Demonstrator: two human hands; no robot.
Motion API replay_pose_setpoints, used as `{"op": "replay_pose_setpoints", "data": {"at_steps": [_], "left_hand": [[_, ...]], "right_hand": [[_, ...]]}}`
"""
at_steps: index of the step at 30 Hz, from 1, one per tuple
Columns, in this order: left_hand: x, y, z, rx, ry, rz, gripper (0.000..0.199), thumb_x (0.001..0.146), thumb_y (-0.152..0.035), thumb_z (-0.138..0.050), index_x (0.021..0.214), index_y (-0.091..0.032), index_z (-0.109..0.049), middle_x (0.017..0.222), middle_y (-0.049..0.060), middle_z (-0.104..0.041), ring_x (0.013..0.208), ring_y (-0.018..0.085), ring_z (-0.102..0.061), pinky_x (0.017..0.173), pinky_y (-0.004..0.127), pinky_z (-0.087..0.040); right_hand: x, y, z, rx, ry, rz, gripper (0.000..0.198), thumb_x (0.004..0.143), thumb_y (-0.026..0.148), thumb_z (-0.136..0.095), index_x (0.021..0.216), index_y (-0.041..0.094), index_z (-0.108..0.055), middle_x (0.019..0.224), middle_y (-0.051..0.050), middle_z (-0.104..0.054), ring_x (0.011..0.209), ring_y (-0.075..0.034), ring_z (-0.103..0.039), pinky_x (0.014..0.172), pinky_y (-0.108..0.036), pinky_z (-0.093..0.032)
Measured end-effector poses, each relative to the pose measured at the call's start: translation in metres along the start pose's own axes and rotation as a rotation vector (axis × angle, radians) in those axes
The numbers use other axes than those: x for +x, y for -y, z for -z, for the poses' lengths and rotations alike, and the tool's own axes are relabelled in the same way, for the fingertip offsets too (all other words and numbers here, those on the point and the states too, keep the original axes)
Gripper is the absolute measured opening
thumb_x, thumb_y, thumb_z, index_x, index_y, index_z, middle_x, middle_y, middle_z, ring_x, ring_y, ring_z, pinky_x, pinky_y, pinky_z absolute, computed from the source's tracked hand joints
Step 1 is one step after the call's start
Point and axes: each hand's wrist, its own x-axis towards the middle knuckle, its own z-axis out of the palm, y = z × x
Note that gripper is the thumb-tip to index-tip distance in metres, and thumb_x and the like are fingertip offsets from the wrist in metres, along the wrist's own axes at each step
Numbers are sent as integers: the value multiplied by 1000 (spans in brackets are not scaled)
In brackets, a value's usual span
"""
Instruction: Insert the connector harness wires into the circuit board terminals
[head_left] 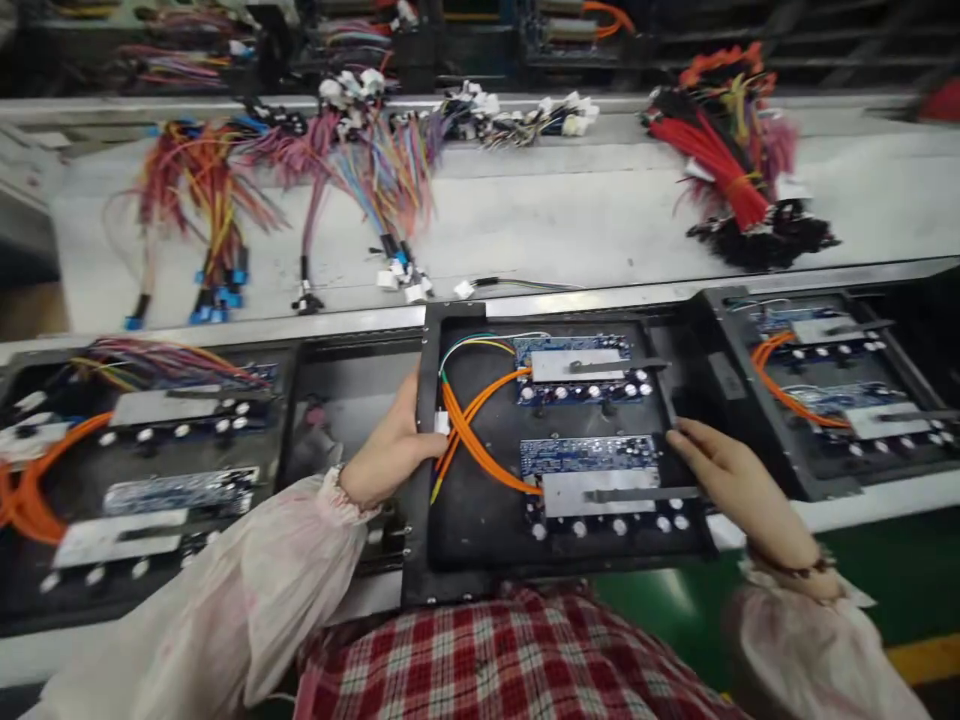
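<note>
In front of me is a black tray (480, 550) carrying two blue circuit boards (589, 453) with silver metal plates, one above the other. Orange wires (480, 455) run from both boards and cross near the tray's left side, beside a small white connector (442, 422). My left hand (397, 440) grips the tray's left edge, thumb over the rim near that connector. At the right edge, my right hand (724, 475) holds the rim with the thumb and fingers, partly hidden behind the wall. Dark flat clips lie across the metal plates.
Another tray with boards and orange wires stands at the left (45, 590), and one more at the right (810, 470). Behind, a pale shelf (562, 220) bears bundles of coloured wires (217, 200) and red wires (727, 170). Green floor (870, 560) shows at lower right.
</note>
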Motion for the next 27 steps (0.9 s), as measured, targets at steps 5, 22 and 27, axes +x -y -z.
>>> {"op": "replay_pose_setpoints", "data": {"at_steps": [5, 22, 27], "left_hand": [[-24, 24, 68, -10, -121, 72, 101, 54, -8, -60, 150, -20, -31, 151, 7, -42, 144, 33, -32, 122, 45, -22], [-28, 39, 105, -33, -115, 84, 108, 59, -6, -59, 156, -21, -15, 159, 9, -31, 146, 29, -31, 122, 43, -23], [-27, 2, 118, 475, -239, -141, 95, 77, -20, -65, 157, -18, -13, 164, 11, -15, 151, 30, -16, 124, 45, -11]], "right_hand": [[-6, 55, -70, 87, 136, -11, 51, 90, 52, -46, 115, 15, -69, 105, -12, -75, 107, -30, -68, 89, -37, -55], [-3, 99, -84, 45, 162, 15, 48, 94, 48, -45, 122, 17, -68, 113, -11, -74, 105, -29, -69, 87, -38, -57], [-8, 99, -93, -4, 188, 44, 50, 96, 50, -42, 127, 17, -63, 117, -12, -72, 109, -29, -68, 83, -37, -57]]}}
